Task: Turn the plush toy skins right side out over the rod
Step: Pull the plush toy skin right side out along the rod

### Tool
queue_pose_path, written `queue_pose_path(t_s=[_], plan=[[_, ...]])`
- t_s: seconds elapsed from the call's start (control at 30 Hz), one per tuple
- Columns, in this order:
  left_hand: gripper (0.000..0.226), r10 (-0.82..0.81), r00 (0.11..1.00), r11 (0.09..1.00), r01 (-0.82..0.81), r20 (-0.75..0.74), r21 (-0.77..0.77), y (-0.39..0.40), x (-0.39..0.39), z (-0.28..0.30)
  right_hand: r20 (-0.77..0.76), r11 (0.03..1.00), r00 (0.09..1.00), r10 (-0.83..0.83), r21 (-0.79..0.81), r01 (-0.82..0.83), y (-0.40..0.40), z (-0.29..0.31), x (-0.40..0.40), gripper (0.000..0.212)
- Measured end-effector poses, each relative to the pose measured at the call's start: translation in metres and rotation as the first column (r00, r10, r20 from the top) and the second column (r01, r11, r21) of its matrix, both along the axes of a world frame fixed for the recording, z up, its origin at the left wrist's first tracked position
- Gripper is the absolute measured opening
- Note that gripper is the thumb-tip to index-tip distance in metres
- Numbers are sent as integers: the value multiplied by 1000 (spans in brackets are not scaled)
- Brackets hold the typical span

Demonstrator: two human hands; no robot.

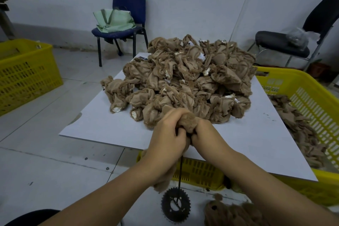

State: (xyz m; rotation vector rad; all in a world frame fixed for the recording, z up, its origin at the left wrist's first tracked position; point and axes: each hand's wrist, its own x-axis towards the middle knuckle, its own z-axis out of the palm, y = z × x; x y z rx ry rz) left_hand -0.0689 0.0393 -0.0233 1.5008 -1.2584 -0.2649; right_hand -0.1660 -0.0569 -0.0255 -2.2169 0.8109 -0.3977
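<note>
Both hands — left hand [167,134], right hand [203,132] — grip one skin [187,121] atop the rod [180,172], peeling it down to invert.

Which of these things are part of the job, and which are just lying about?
Part of the job:
left hand
right hand
fuzzy brown plush skin gripped by both
thin black rod on toothed black base
pile of tan inside-out skins

Lying about:
blue padded chair
pale green bag
</note>
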Motion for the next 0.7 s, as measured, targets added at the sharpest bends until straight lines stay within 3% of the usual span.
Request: queue_pose_path(t_s=[0.13, 0.27, 0.4, 0.47, 0.63, 0.7], plan=[[42, 5, 998, 1000, -4, -61, 11, 2, 2, 0, -12, 999, 1000, 8, -31, -9, 3, 2, 1, 31], [37, 65, 992, 995, -72, -112, -65, 4, -6, 3, 135, 999, 991, 3, -36, 2, 7, 14, -1, 38], [35, 92, 989, 979, -69, -116, 192, -6, -8, 0, 57, 999, 998, -32, 4, 32, 4, 12, 2, 27], [29, 119, 988, 965, -92, -98, 245, -9, -5, -1, -1, 997, 998, -59, 41, 59, 2, 10, 4, 22], [17, 155, 984, 987, -150, -87, 65, -14, -13, 11, 82, 996, 993, -83, 37, 80, -6, 21, -1, 21], [18, 146, 986, 980, -133, -80, 146, -19, -11, 15, 34, 996, 995, -91, 14, 91, -10, 18, 1, 19]])
